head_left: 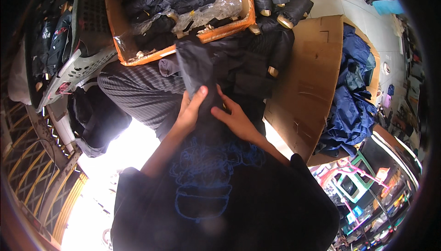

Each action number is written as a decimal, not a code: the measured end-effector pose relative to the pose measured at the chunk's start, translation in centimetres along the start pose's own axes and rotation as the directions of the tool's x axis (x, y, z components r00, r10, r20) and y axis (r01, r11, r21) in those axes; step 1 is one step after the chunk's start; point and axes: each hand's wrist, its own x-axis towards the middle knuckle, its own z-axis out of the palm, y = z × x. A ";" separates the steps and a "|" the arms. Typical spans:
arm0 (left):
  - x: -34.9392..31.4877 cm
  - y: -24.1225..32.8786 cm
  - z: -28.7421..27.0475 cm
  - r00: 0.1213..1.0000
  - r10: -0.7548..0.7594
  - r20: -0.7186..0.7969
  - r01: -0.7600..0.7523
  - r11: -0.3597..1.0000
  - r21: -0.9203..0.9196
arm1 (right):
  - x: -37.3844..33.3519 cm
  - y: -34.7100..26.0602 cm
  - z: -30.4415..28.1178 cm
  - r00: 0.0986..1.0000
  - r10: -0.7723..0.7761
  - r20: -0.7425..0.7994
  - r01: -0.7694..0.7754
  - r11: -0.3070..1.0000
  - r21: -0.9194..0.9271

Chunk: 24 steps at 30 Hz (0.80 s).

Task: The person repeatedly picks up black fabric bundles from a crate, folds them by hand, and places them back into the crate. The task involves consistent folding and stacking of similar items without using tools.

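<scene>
In front of my chest I hold a dark, flat-folded fabric bundle [195, 63], which resembles a folded umbrella. My left hand [190, 111] is closed on its lower left side, thumb along the front. On the other side, my right hand [235, 120] grips dark cloth with thumb and index finger apart; its remaining fingers are hidden. The bundle's lower end blends into the black cloth on my lap. Just beyond my hands lie more black rolled bundles [280, 44], several with beige end pieces.
An orange-edged carton [183, 44] of black bundles and clear plastic stands ahead. To the right, a tall cardboard box [303, 86] holds crumpled blue fabric [347, 108]. A grey perforated crate [78, 69] leans at left, near a metal lattice gate [43, 168]. A green stool [356, 177] stands lower right.
</scene>
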 end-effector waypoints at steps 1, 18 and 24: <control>0.3 0.1 0.1 0.999 0.010 -0.048 -0.010 1.000 0.008 | 0.0 0.0 0.1 0.999 -0.037 0.011 0.038 0.998 -0.053; 1.5 3.4 2.4 0.983 0.178 -0.035 -0.178 0.984 0.016 | 1.9 -4.1 1.0 0.961 -0.258 0.097 0.271 0.948 -0.166; 1.9 3.8 2.4 0.964 0.262 -0.036 -0.249 0.945 0.213 | 2.7 -4.2 0.8 0.923 -0.360 0.134 0.366 0.930 -0.029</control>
